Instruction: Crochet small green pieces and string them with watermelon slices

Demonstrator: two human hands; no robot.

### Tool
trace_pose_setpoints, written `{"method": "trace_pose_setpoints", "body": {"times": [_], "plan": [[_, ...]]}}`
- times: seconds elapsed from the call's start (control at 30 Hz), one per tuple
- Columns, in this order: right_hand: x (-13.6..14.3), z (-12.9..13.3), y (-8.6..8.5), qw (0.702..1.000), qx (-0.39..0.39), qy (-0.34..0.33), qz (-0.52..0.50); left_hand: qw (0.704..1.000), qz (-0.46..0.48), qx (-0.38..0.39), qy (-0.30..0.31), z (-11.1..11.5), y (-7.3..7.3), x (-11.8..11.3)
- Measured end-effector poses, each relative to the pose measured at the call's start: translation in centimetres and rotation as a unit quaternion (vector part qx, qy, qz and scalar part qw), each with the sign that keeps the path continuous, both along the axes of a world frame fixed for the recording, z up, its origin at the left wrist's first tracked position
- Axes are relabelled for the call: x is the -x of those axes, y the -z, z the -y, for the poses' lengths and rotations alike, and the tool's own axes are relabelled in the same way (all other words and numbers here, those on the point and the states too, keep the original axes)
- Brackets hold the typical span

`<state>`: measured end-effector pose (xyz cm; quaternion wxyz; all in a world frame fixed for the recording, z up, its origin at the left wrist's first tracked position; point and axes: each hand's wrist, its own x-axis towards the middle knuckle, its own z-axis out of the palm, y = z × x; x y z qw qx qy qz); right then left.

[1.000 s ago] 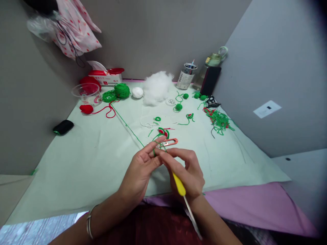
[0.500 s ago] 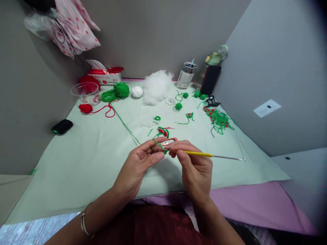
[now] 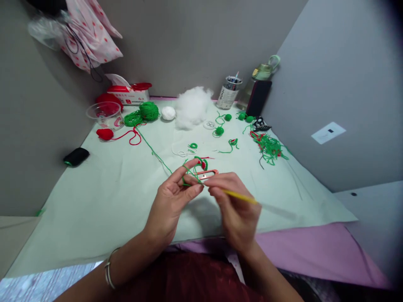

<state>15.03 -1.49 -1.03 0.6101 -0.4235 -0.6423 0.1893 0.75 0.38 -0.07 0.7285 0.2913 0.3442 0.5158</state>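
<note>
Left hand: And here's the left hand, on the near side of the fluff, thumb and fingertips pinching green yarn while the forefinger stands raised, a good perch for spreading the strand.
Right hand: Over to the right hand, nearer than the fluff and to its right, fingers closed pen-style around a hook, a grip that should favour fine control.
Hook: Yellow handle slanting, working end by the left fingertips; it's blurred there, so it may or may not be in a loop.
Green yarn: Running from the green ball, left of the fluff, down to the left fingers, a route that leaves the strand room to feed.
Snips: Orange snips, nearer than the fluff, just beyond the fingertips, handy for cutting.
Small balls: 4 green balls, right of the fluff, set out of the hands' way.
Phone: Upright phone, farther right of the fluff, apparently propped against the bottle.
</note>
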Motion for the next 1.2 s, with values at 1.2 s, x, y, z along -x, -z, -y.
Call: {"method": "trace_pose_setpoints", "body": {"times": [1.2], "plan": [[-0.1, 0.0, 0.6, 1.000, 0.003, 0.001, -0.004, 0.998, -0.047, -0.042, 0.030, 0.3, 0.9, -0.1]]}}
